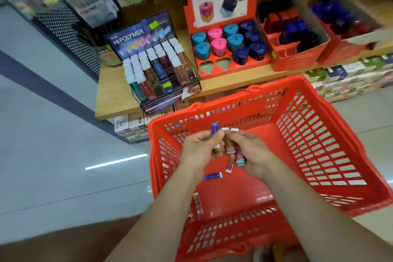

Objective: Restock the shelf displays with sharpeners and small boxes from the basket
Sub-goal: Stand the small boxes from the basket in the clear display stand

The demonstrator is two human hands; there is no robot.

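A: State of left hand (pixel 201 148)?
B: Fingers curled, pinching 1 purple box (pixel 214 129).
A: And right hand (pixel 252 153)?
B: Curled round a bundle of boxes (pixel 230 150), over the red basket (pixel 319 97); loose boxes (pixel 213 176) on its floor.

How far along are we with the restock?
Looks done: sharpener tray mostly filled, two front slots empty. In hand: left hand pinches a purple box, right hand grips several boxes, above the basket. Left: a few loose boxes on the basket floor.
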